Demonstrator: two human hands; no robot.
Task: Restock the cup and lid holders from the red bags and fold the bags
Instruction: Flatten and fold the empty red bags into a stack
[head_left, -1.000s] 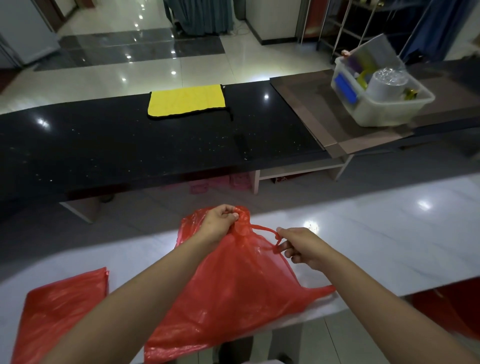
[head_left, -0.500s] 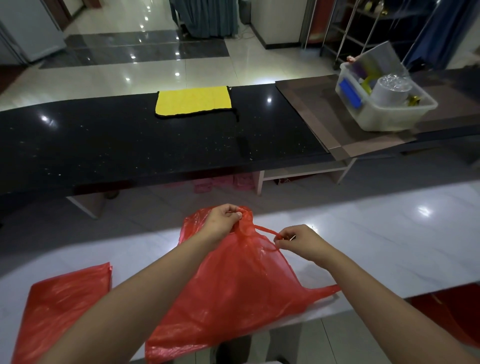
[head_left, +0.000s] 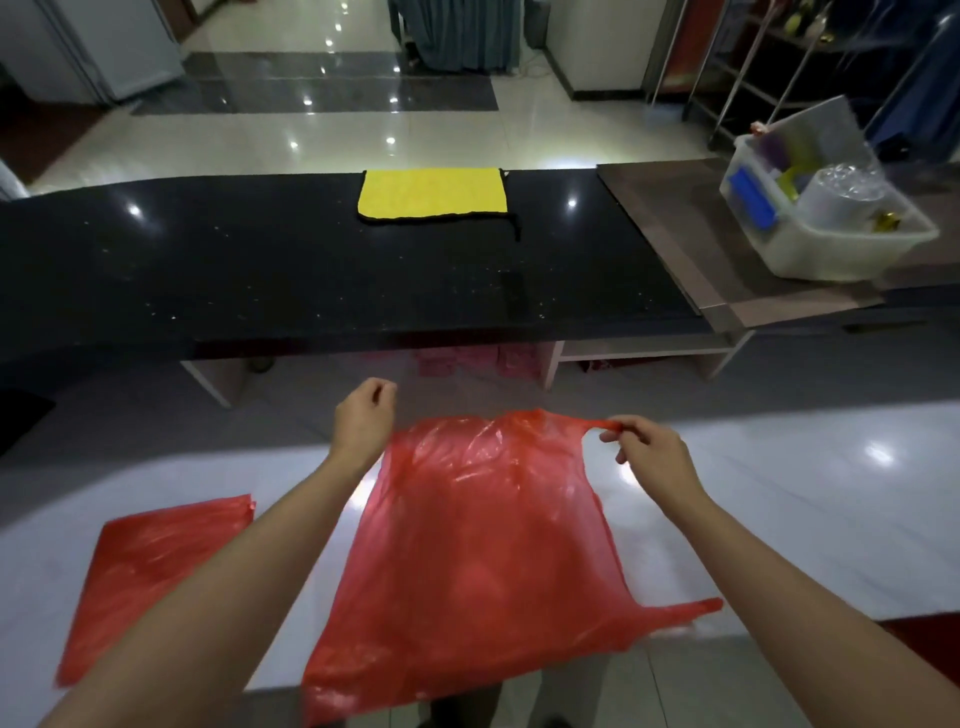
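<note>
A red plastic bag (head_left: 478, 540) lies spread flat on the pale tabletop (head_left: 779, 509) between the person's two forearms, its near edge hanging over the tabletop's front. The right hand (head_left: 649, 452) pinches one stretched handle loop of the bag between thumb and fingertips, holding it up and out to the right. The left hand (head_left: 363, 415) hovers just beyond the bag's far left corner, fingers curled in loosely and gripping nothing. Left of the left forearm lies a second red bag (head_left: 156, 577), folded flat on the same tabletop. Well beyond both hands, a yellow cloth (head_left: 434, 193) rests on a black counter (head_left: 260, 270), and far to the right of it stands a clear plastic bin (head_left: 831, 249) holding lids and oddments.
</note>
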